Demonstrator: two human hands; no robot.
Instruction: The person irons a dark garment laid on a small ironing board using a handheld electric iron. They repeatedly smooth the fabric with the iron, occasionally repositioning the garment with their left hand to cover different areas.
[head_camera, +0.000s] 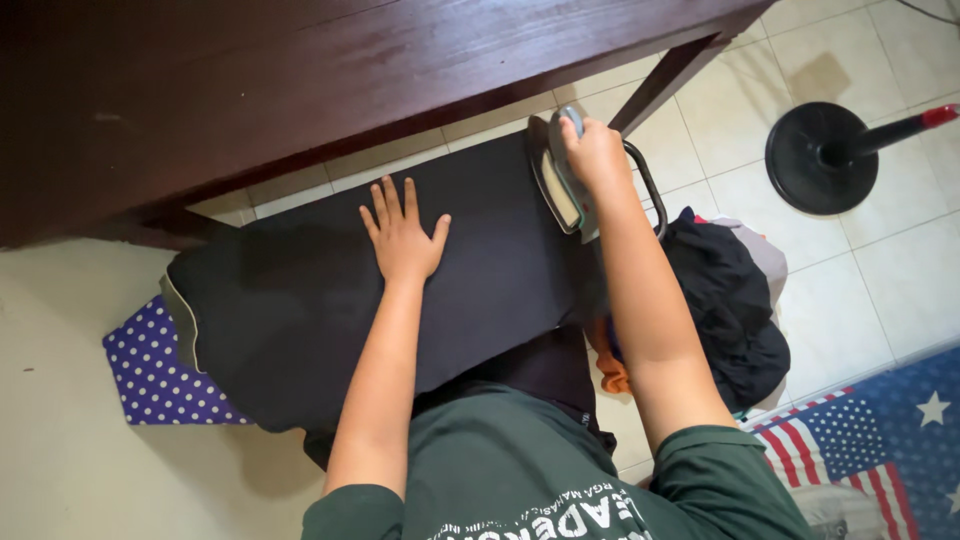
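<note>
Black garment (330, 300) lies flat on tiled floor (900, 270), seemingly over dotted cloth (150, 370).

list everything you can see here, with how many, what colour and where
black garment: one, black, spread flat at centre
polka-dot cloth: one, purple with white dots, under the garment at left
iron: one, grey, at the garment's right edge
clothes pile: one, mostly black, on the floor at right
wooden table: one, dark brown, top
fan base: one, black, upper right
flag-pattern mat: one, lower right
left hand: flat on the garment
right hand: gripping the iron
</note>
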